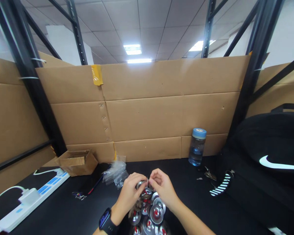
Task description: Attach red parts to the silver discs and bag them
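**Q:** While both hands are meeting below and to the left of the water bottle (197,147), what is each one holding?

**A:** The left hand (128,192), wearing a dark watch (105,219) at the wrist, is closing its grip around a shiny metal disc (140,185), with its fingers curling over the rim. The right hand (163,187) is pinching its grip shut on a thin pin (147,180), which is standing upright between the two hands. What the pin is exactly cannot be told at this size.

**Q:** Where is the other metalware lying?

**A:** A heap of discs (156,213), each showing a red centre, is lying on the black surface (63,212) right under the hands, lower and further left of the bottle. The pieces are touching one another.

**Q:** How much is showing as done?

**A:** Only one disc is being handled. The heap is sitting loose, and this view is not showing whether its pieces are finished or waiting.

**Q:** What is surrounding the bottle?

**A:** Keys (209,174) are lying just below and to its right, and a black bag (267,156) is sitting further right. Plastic bags (116,173), a cardboard box (77,162) and a power strip (36,195) are lying progressively further to its left. A cardboard wall (149,107) is standing behind it.
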`<state>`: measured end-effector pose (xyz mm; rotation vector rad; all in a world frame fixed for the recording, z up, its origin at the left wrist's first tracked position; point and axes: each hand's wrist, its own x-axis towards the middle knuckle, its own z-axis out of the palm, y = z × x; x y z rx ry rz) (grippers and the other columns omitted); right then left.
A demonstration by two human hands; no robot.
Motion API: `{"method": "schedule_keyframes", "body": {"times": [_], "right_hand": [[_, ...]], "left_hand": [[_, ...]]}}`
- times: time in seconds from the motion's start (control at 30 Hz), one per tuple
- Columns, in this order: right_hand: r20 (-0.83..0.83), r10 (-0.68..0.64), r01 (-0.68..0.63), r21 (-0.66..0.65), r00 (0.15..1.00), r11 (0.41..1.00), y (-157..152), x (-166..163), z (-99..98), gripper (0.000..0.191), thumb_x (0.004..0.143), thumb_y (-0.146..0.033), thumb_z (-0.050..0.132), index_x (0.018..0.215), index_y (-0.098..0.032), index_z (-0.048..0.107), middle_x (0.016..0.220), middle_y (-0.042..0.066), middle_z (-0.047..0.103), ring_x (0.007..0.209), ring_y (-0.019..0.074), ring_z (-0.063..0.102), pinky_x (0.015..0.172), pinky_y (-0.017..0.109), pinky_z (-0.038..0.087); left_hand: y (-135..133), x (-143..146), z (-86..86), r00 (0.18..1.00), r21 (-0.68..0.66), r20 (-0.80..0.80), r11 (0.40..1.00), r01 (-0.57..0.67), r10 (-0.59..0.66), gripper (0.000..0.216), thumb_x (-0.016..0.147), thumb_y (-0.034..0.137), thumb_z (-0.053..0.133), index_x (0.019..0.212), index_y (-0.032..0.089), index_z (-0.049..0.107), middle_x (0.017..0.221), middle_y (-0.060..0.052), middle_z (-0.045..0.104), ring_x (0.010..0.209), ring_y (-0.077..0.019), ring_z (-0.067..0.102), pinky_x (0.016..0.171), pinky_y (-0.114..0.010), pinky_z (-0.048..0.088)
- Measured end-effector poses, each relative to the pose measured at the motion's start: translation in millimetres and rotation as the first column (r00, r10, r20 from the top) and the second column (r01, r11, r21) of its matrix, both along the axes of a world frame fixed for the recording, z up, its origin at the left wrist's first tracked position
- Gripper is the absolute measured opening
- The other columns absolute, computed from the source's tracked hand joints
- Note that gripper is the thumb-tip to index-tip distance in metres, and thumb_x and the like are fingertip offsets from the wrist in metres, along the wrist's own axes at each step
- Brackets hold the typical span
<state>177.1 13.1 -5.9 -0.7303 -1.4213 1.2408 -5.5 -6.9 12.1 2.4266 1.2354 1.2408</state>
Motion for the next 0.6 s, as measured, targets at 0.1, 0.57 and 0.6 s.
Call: {"method": "schedule_keyframes", "body": {"times": [0.1,0.57,0.6], "right_hand": [[-0.013,-0.013,0.013,-0.004,1.000,1.000,0.7,3.7,3.2,0.034,0.080,-0.039,0.079,0.103,-0.022,0.062,0.080,-0.001,0.062,0.071,0.0153,0.064,0.064,0.027,0.050],[0.445,-0.200,0.138,0.167,0.873,0.976,21.9,31.2,4.4,0.045,0.071,-0.028,0.084,0.112,-0.022,0.067,0.101,0.003,0.069,0.081,0.0175,0.066,0.074,0.031,0.053],[0.570,-0.282,0.161,0.254,0.772,0.954,27.3,40.5,4.8,0.041,0.070,-0.026,0.084,0.108,-0.023,0.070,0.100,0.003,0.070,0.087,0.0196,0.065,0.080,0.033,0.052]], "left_hand": [[1.7,-4.5,2.1,0.999,0.037,0.001,0.999,0.032,-0.033,0.013,0.099,0.025,0.057,0.091,0.022,0.068,0.089,-0.003,0.074,0.085,-0.0194,0.064,0.081,-0.034,0.047],[6.1,-11.6,-0.8,0.956,-0.030,-0.160,0.967,-0.253,0.246,0.010,0.090,0.017,0.057,0.082,0.021,0.061,0.080,-0.004,0.066,0.081,-0.0207,0.062,0.078,-0.033,0.044],[9.7,-16.2,-3.4,0.934,-0.037,-0.216,0.954,-0.299,0.284,0.010,0.090,0.016,0.056,0.084,0.021,0.062,0.081,-0.004,0.067,0.081,-0.0209,0.062,0.078,-0.033,0.043]]}}
